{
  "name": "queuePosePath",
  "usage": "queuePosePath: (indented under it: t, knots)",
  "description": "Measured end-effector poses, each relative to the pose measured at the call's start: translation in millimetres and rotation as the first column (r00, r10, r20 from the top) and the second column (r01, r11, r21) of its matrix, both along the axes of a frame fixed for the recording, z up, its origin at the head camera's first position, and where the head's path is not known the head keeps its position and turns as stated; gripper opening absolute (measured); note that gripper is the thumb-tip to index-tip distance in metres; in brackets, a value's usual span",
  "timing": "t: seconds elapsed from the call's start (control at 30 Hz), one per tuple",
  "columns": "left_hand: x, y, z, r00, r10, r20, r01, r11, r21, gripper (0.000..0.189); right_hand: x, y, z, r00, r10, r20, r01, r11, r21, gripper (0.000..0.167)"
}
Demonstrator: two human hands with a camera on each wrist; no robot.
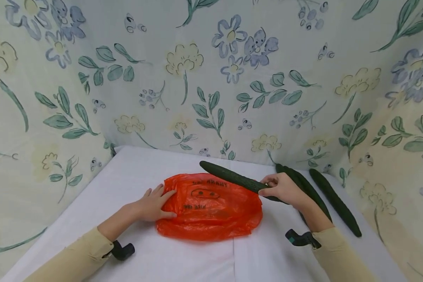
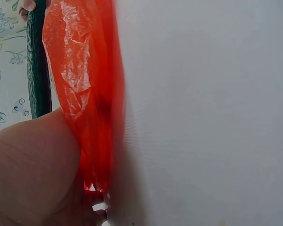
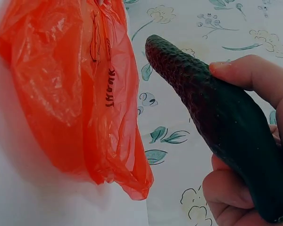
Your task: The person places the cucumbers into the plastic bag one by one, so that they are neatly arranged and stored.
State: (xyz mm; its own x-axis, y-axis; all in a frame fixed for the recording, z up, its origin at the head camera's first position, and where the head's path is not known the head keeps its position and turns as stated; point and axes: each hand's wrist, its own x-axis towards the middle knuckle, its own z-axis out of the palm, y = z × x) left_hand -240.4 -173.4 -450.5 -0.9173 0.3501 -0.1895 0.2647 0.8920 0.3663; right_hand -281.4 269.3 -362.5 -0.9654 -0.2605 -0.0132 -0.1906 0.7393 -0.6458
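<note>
A long dark green cucumber (image 1: 232, 177) is pinched near one end between the thumb and fingers of my right hand (image 1: 283, 190). It is held above the table at a slant, and its far end overlaps the top edge of a red plastic bag (image 1: 215, 215). The bag lies crumpled on its side, with dark print on it. At the bag's left end my left hand (image 1: 151, 205) rests with fingers spread and touching the plastic. In the right wrist view the cucumber (image 3: 217, 117) is beside the bag (image 3: 52, 94).
More cucumbers (image 1: 334, 201) lie on the right side of the table, partly behind my right forearm. A white cloth (image 1: 183, 258) covers the table. Floral fabric (image 1: 211, 98) hangs behind it and along both sides.
</note>
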Motion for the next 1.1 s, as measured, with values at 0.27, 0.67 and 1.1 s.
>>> queuePosePath:
  t: [0.27, 0.67, 1.1]
  knots:
    - [1.4, -0.4, -0.8, 1.000, -0.019, 0.003, 0.019, 1.000, 0.003, 0.094, -14.2, -20, -0.2, 0.993, 0.112, 0.046, -0.113, 0.993, 0.022, 0.037]
    - [0.2, -2.4, -2.6, 1.000, -0.004, -0.022, 0.004, 1.000, -0.004, 0.095, -29.0, -56, -5.0, 0.953, 0.287, 0.095, -0.288, 0.957, -0.002, 0.019]
    - [1.0, -2.2, -2.5, 1.000, -0.006, -0.016, 0.005, 1.000, -0.030, 0.095, -53.1, -73, -8.7, 0.939, 0.328, 0.107, -0.338, 0.937, 0.091, 0.023]
